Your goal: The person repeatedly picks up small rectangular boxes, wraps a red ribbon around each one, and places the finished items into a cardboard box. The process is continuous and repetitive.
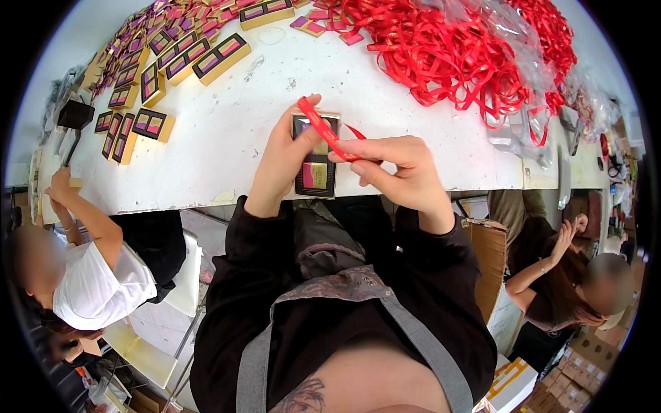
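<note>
A small chocolate gift box (314,178) with a clear top lies at the table's front edge, showing wrapped pieces in a dark insert. Over its upper part, a loop of red printed ribbon (321,125) stretches between my two hands. My left hand (289,139) grips the ribbon's upper end, and its thumb covers part of the box. At the box's right side, my right hand (403,168) pinches the ribbon's lower part between thumb and fingers. Part of the ribbon passes behind the right fingers, out of sight.
Several gold boxes (222,59) stand at the left, before a heap of small wrapped pieces (191,15). A large pile of red ribbon loops (444,57) with clear plastic bags covers the back right. One person (103,284) sits at the left, another (552,279) at the right. A cardboard box (485,263) stands beside my right arm.
</note>
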Demonstrator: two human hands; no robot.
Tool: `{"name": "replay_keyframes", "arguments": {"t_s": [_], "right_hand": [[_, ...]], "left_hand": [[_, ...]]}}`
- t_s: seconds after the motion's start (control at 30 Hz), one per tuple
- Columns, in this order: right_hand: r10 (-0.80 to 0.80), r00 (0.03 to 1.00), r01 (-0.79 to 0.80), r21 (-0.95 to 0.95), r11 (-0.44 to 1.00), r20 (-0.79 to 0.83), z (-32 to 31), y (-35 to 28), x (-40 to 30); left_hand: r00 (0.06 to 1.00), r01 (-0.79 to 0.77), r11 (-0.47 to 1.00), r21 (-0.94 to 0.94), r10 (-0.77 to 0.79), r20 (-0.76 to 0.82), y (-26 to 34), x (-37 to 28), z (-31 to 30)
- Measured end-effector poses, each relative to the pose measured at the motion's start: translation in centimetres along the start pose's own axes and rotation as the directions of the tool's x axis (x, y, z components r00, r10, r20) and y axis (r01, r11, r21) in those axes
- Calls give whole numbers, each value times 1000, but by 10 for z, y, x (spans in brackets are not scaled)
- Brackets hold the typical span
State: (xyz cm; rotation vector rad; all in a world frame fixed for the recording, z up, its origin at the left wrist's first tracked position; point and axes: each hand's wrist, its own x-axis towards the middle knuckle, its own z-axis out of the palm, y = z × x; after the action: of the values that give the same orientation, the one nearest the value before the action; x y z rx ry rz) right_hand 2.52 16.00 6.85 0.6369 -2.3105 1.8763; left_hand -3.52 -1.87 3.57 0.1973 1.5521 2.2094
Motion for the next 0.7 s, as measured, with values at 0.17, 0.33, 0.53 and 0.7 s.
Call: {"name": "replay_keyframes", "arguments": {"t_s": [0.17,0.33,0.53,0.7], "right_hand": [[44,991,-52,-57,997,-125,17,18,-5],[-55,995,36,-210,977,-86,18,28,-7],[-53,998,47,-149,988,-38,15,46,-4],[-88,995,79,-163,983,-52,33,62,1]], "left_hand": [[997,29,876,-482,7,72,-10,11,-9],[983,-104,988,117,120,-138,6,16,-5],[984,-175,929,-325,152,-95,25,10,-7],[938,-298,896,-330,211,-275,29,15,-9]]}}
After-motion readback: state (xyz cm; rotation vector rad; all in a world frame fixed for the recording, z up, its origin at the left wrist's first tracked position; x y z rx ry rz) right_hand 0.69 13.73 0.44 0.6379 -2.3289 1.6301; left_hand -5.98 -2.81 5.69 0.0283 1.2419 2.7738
